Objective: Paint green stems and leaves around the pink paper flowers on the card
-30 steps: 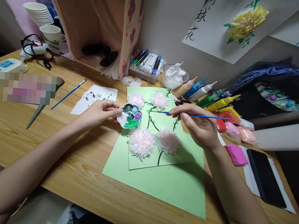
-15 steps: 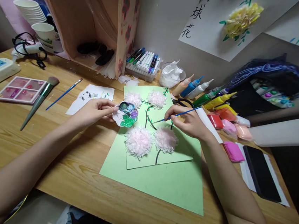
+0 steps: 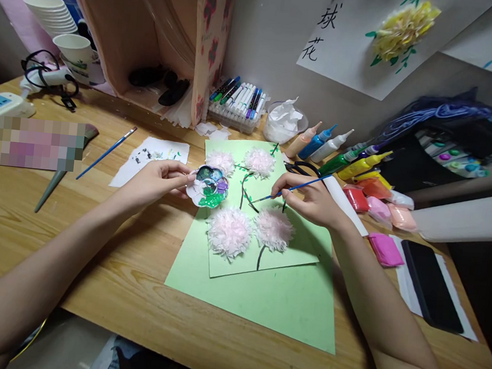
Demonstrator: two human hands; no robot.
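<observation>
My left hand [image 3: 157,176] pinches the rim of a small flower-shaped paint palette [image 3: 208,186] smeared with green and purple, holding it at the left edge of the green paper [image 3: 262,290]. My right hand [image 3: 309,199] grips a thin blue paintbrush [image 3: 298,185], its tip touching down beside a painted black stem with green leaves [image 3: 245,193]. Several fluffy pink tissue flowers [image 3: 229,232] are stuck on the smaller green sheet, two close below the brush.
Paint bottles [image 3: 338,155], scissors [image 3: 297,167] and clay packets [image 3: 374,205] crowd the right. A marker box [image 3: 235,111] and tissue bowl [image 3: 284,124] stand behind. A spare brush [image 3: 106,152], stained paper [image 3: 151,153] and cups [image 3: 73,52] lie left; a black phone [image 3: 431,286] right.
My right hand lowered the brush from level over the sheet to a slant, tip down by the stem. The palette hand stayed put. The view shifted slightly.
</observation>
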